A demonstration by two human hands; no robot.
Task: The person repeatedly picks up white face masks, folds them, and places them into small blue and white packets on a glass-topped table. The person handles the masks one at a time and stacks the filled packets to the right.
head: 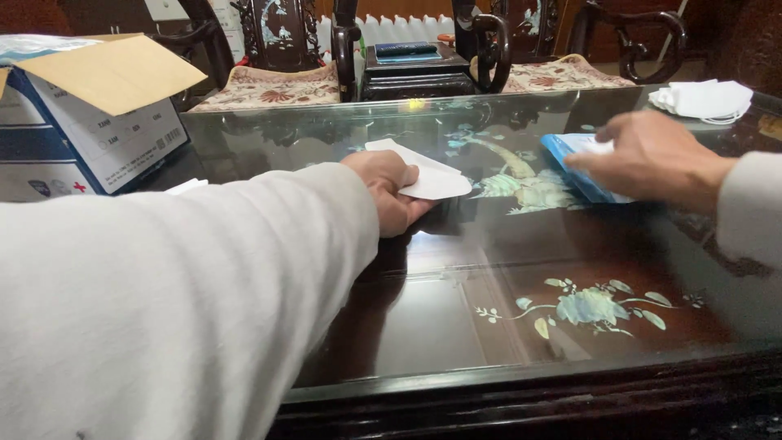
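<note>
My left hand point(389, 189) reaches across the glass-topped dark wood table point(456, 318) and grips a white face mask point(428, 174) by its near edge, just above the glass. My right hand point(648, 156) rests with fingers pointing left on a blue packet point(574, 159) lying flat on the glass at the right. Part of the packet is hidden under that hand. Both arms wear light grey sleeves.
An open cardboard box point(90, 114) with blue and white sides stands at the far left. A pile of white masks point(705, 99) lies at the far right corner. Carved dark wooden chairs point(281, 49) with patterned cushions and a small dark side table point(415, 69) stand behind.
</note>
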